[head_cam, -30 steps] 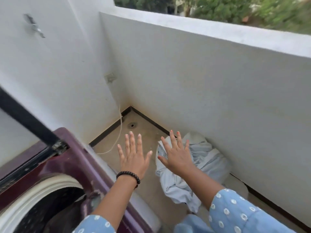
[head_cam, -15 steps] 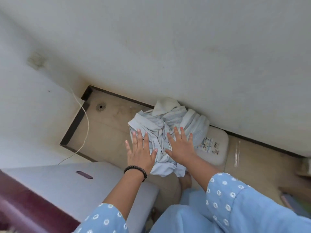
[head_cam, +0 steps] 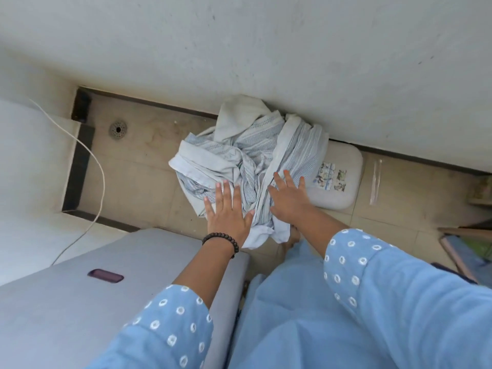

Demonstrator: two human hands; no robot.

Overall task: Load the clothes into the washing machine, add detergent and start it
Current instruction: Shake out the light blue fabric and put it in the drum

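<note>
A heap of pale blue and white striped clothes lies on a white plastic stool against the wall. My left hand, with a dark bead bracelet at the wrist, reaches with straight spread fingers over the heap's near edge. My right hand stretches flat over the right side of the heap, fingers straight. Neither hand holds any cloth. The grey side of the washing machine fills the lower left; its drum is out of view.
A white cable runs down the left wall to the tiled floor. A round floor drain sits in the corner. Wooden frames and clutter lie at the right edge. The white wall closes off the far side.
My view has swung down and right, away from the machine's open drum to the floor. Both hands have moved down onto the clothes heap, still with straight fingers.
</note>
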